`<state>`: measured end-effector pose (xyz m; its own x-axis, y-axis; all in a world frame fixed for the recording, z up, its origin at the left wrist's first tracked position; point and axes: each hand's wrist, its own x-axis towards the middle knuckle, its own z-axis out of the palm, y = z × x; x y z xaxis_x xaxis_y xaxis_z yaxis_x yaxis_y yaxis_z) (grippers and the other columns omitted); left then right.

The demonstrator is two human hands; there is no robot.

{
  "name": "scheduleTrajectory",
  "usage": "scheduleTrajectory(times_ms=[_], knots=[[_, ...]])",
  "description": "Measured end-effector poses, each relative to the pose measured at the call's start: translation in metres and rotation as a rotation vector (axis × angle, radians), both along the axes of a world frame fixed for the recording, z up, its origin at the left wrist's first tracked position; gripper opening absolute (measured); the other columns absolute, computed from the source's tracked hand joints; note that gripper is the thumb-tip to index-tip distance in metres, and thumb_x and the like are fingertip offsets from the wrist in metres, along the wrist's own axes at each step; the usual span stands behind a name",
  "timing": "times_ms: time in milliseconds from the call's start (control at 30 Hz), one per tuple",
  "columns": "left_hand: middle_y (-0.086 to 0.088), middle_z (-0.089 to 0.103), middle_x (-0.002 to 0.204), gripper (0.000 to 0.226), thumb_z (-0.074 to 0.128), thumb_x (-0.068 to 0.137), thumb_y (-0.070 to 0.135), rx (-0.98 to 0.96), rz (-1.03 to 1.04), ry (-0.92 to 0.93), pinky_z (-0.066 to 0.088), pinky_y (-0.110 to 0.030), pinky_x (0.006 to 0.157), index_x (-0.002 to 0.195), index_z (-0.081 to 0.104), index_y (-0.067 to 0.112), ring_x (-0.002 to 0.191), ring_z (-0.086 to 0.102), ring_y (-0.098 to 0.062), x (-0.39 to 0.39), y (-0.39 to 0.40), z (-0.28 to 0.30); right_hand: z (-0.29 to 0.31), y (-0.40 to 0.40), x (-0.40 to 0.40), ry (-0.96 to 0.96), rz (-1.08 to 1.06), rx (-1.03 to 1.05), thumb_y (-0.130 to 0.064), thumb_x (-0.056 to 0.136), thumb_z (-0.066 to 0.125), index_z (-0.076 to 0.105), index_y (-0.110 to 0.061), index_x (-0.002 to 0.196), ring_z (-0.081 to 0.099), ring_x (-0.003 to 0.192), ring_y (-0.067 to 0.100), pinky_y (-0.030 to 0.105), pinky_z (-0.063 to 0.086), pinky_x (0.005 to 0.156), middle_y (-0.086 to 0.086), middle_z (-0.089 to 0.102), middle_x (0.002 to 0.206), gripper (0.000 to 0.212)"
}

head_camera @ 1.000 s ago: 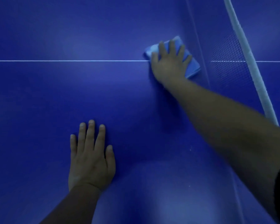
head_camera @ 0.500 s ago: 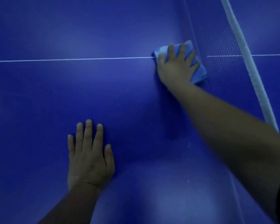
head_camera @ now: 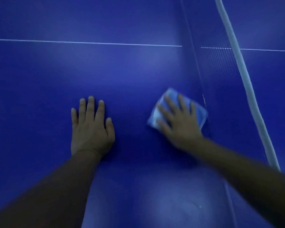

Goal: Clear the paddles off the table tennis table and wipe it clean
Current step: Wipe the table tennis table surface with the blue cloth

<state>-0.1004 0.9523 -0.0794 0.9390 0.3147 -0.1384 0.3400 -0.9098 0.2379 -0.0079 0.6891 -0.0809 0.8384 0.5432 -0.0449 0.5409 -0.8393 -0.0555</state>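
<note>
two hands point(head_camera: 91, 129), one cloth point(head_camera: 168, 97), one table point(head_camera: 39, 79), one net point(head_camera: 220, 66).

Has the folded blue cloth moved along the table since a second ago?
Yes. The folded blue cloth, under the right hand, has slid back from the thin white centre line toward the person, alongside the net.

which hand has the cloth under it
The right hand, beside the net, presses a folded light blue cloth with spread fingers. The left hand lies flat on the bare blue table.
</note>
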Motion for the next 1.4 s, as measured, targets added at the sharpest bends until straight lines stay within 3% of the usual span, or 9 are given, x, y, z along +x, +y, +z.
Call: scheduleTrajectory(times_ms=[100,200,333,433,633,833,1033,1233,1400], knots=[[-0.012,0.011,0.167,0.066,0.019,0.099,0.043,0.035,-0.003,-0.019,-0.003,-0.051,0.124,0.158,0.022,0.014,0.155,-0.001,-0.030,-0.001,-0.001,-0.003,0.004,0.002,0.070,0.016,-0.292,-0.031,-0.057,0.103,0.026,0.025,-0.036,0.158,0.008,0.154,0.034,0.062,0.012,0.118,-0.004,0.011,0.169,0.059],[-0.012,0.010,0.167,0.064,0.022,0.102,0.043,0.066,-0.010,-0.015,-0.001,-0.052,0.124,0.159,0.020,0.014,0.155,0.001,-0.031,-0.001,-0.001,-0.004,0.000,-0.002,0.008,-0.053,-0.380,-0.001,-0.054,0.103,0.030,0.030,-0.032,0.157,0.015,0.152,0.037,0.061,0.016,0.116,0.001,0.017,0.168,0.058],[-0.015,0.017,0.166,0.061,0.025,0.104,0.039,0.045,-0.037,-0.057,0.002,-0.051,0.124,0.157,0.025,0.008,0.154,0.008,-0.032,-0.019,-0.005,0.006,-0.005,-0.027,-0.165,-0.039,0.063,0.052,-0.053,0.101,0.038,0.044,-0.030,0.150,0.020,0.151,0.041,0.067,0.021,0.112,0.004,0.026,0.165,0.054],[-0.020,0.029,0.161,0.061,0.029,0.099,0.035,-0.051,-0.045,-0.121,0.009,-0.053,0.124,0.150,0.039,0.003,0.151,0.021,-0.036,-0.069,-0.014,0.014,-0.002,-0.028,-0.152,0.022,0.392,0.038,-0.054,0.100,0.041,0.048,-0.033,0.147,0.025,0.149,0.041,0.067,0.021,0.113,0.002,0.031,0.163,0.052],[-0.022,0.032,0.158,0.062,0.034,0.096,0.037,-0.007,0.219,-0.131,0.004,-0.058,0.122,0.146,0.043,0.002,0.150,0.020,-0.039,-0.189,0.000,0.015,0.008,0.070,-0.058,0.061,-0.343,0.083,-0.052,0.103,0.030,0.027,-0.035,0.158,0.006,0.154,0.035,0.065,0.008,0.118,-0.002,0.010,0.169,0.057],[-0.016,0.016,0.165,0.074,0.020,0.095,0.050,-0.035,0.466,0.018,-0.003,-0.059,0.122,0.154,0.032,0.007,0.154,0.004,-0.032,-0.221,0.017,0.007,-0.009,0.070,-0.158,0.075,0.862,0.067,-0.052,0.101,0.041,0.048,-0.034,0.147,0.018,0.153,0.036,0.067,0.016,0.115,0.000,0.032,0.163,0.050],[-0.016,0.021,0.164,0.068,0.022,0.098,0.047,-0.024,0.441,0.019,0.003,-0.062,0.121,0.154,0.036,0.011,0.154,0.007,-0.033,-0.221,0.020,0.003,0.006,0.148,-0.017,0.037,-0.015,-0.016,-0.053,0.103,0.027,0.028,-0.034,0.157,0.010,0.153,0.035,0.064,0.013,0.117,-0.002,0.013,0.168,0.058],[-0.019,0.029,0.160,0.064,0.029,0.097,0.043,0.011,0.435,-0.005,0.009,-0.064,0.120,0.150,0.042,0.009,0.151,0.017,-0.038,-0.221,0.022,0.000,-0.001,0.178,-0.065,0.069,1.143,-0.037,-0.052,0.102,0.036,0.047,-0.031,0.149,0.024,0.151,0.037,0.062,0.016,0.117,0.001,0.035,0.161,0.052],[-0.019,0.032,0.159,0.062,0.030,0.098,0.041,0.024,0.410,-0.010,0.011,-0.064,0.119,0.150,0.042,0.009,0.150,0.021,-0.038,-0.222,0.022,0.002,0.021,0.283,0.058,0.040,0.595,-0.143,-0.061,0.093,0.018,0.037,-0.031,0.155,0.017,0.152,0.035,0.056,0.016,0.117,0.000,0.022,0.166,0.071]])
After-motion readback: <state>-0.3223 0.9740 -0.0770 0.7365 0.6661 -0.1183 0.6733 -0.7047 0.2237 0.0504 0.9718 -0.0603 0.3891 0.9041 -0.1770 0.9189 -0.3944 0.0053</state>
